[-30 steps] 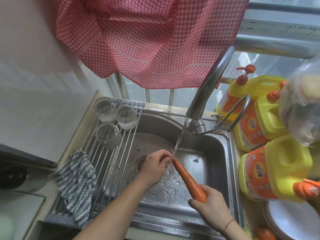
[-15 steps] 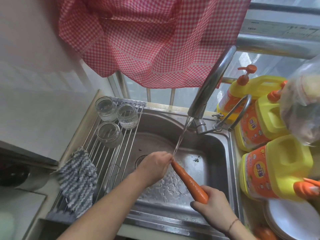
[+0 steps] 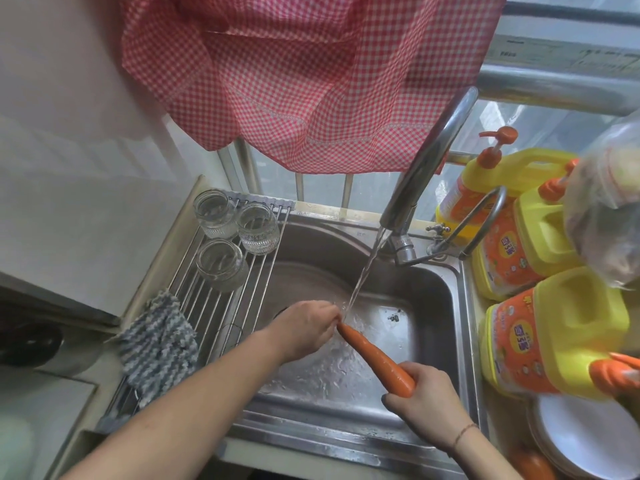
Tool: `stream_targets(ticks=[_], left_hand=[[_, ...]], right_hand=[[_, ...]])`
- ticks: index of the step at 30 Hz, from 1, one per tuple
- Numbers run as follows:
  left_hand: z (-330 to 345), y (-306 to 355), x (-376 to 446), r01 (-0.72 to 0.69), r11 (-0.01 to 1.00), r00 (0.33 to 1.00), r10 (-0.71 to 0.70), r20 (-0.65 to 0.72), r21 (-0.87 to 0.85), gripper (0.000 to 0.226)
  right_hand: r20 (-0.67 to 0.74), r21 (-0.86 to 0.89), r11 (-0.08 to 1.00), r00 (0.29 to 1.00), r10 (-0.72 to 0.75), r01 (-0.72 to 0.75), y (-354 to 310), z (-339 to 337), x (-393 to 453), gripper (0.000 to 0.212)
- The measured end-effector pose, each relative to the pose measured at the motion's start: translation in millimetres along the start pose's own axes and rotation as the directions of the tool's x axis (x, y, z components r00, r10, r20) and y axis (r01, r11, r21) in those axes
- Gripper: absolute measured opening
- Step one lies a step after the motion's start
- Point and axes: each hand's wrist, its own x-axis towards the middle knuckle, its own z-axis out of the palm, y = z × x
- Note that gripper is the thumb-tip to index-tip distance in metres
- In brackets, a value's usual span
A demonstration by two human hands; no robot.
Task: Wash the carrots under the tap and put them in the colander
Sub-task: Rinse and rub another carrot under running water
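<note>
both hands still hold the carrot (image 3: 375,360) under the tap (image 3: 420,174), left hand (image 3: 306,329) pinching its tip, right hand (image 3: 424,398) gripping its base

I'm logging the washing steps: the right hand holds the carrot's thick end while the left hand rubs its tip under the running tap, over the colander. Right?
Not quite. In the head view the right hand and left hand wash the carrot under the tap over the bare sink; no colander shows.
</note>
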Motion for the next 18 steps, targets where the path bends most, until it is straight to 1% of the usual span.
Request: stream_targets(ticks=[2, 7, 10, 13, 16, 18], left_hand=[[-1, 0, 0, 0.012, 0.999, 1.000, -0.012, 0.006, -0.043, 0.025], [-4, -1, 4, 0.055, 0.986, 0.998, -0.056, 0.002, -0.156, 0.014], [-8, 2, 6, 0.088, 0.973, 0.996, -0.085, 0.023, -0.212, 0.014], [-9, 6, 7, 0.126, 0.954, 0.992, -0.116, 0.056, -0.273, 0.017], [-11, 7, 7, 0.143, 0.948, 0.989, -0.128, 0.071, -0.284, 0.018], [-12, 6, 7, 0.114, 0.963, 0.992, -0.097, 0.079, -0.243, 0.016]], right_hand=[[0.019, 0.010, 1.000, 1.000, 0.001, -0.001, 1, -1, 0, 0.017], [0.064, 0.098, 0.995, 0.998, 0.004, -0.010, 3, -4, 1, 0.020], [0.112, 0.153, 0.988, 0.994, 0.009, -0.027, 4, -7, -1, 0.025], [0.122, 0.166, 0.986, 0.993, 0.007, -0.028, 5, -9, -2, 0.026], [0.123, 0.186, 0.982, 0.992, 0.008, -0.031, 4, -9, -1, 0.026], [0.116, 0.172, 0.985, 0.993, 0.008, -0.028, 4, -9, -1, 0.027]])
